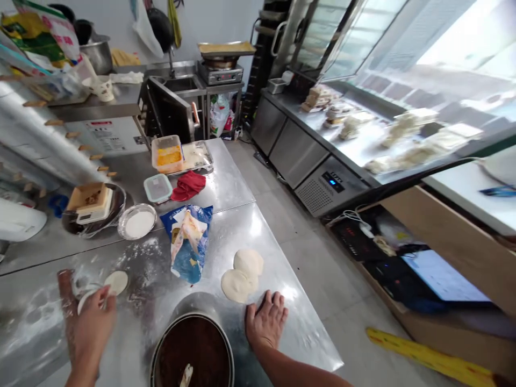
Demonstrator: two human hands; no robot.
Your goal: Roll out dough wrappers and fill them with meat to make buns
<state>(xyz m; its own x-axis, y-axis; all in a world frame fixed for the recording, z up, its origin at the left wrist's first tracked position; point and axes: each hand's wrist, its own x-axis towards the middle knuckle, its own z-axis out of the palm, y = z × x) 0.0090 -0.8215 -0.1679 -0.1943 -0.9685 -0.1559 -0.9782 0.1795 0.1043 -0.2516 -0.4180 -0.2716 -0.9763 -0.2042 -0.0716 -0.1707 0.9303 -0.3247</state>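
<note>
My left hand point(94, 325) is at the left of the steel table, slightly blurred, its fingers pinched on the edge of a thin dough round. Another dough round point(117, 282) lies on the table just past my fingertips. Beside that hand lies a brown rolling pin point(66, 301), partly hidden by my wrist. My right hand point(268, 318) rests flat on the table, fingers stretched out, close to several overlapping dough rounds point(236, 285). Between my hands stands a round metal pot point(231, 349) of dark brown filling, with a pale-handled utensil point(186, 374) in it.
A blue bag point(189, 244) stands mid-table, near a foil bowl of flour point(137, 222) and a scale point(94, 209) carrying a box. Farther back are a red cloth point(188, 185), a lidded container point(158, 187) and a tub of orange food point(167, 154). The table edge point(300, 282) drops to the floor at right.
</note>
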